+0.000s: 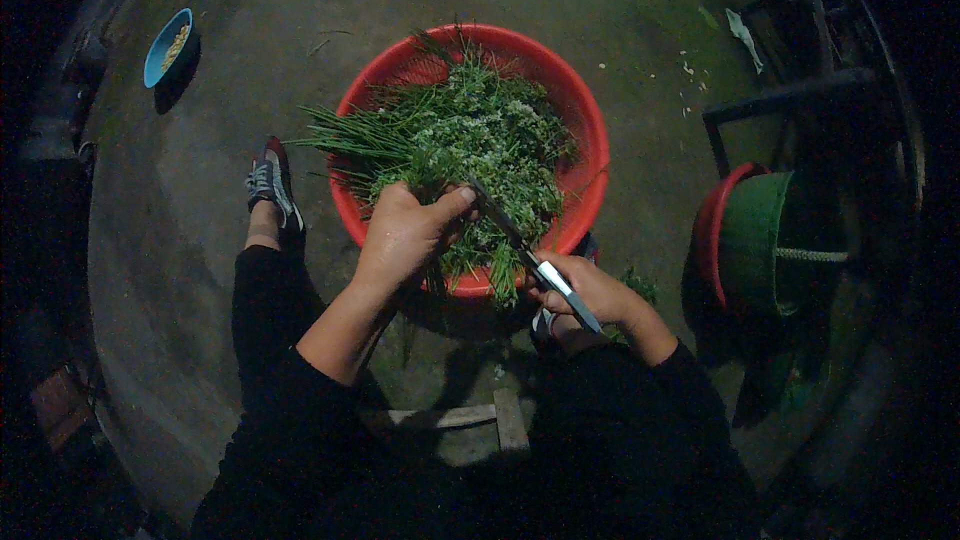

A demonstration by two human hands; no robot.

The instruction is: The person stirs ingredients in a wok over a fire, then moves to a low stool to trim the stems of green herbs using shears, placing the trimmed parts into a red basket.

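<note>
A round red plastic basket (592, 127) stands on the floor before me, heaped with green stalks and small white flower heads (487, 135). Long thin stems (360, 131) stick out over its left rim. My left hand (409, 229) grips a bunch of green stalks over the near left part of the heap. In my right hand (581, 289), at the near right rim, is a knife (556, 279) with a light handle; its dark blade points up and left, its tip close to my left thumb. Some cut-looking green sprigs (504, 274) hang over the near rim.
A blue bowl (155, 60) of pale yellow pieces sits at the far left. At right stand a green tub (750, 240) with a red basin against it and a dark frame (787, 96). Wooden bars (512, 420) lie low between my legs. Pale scraps dot the floor.
</note>
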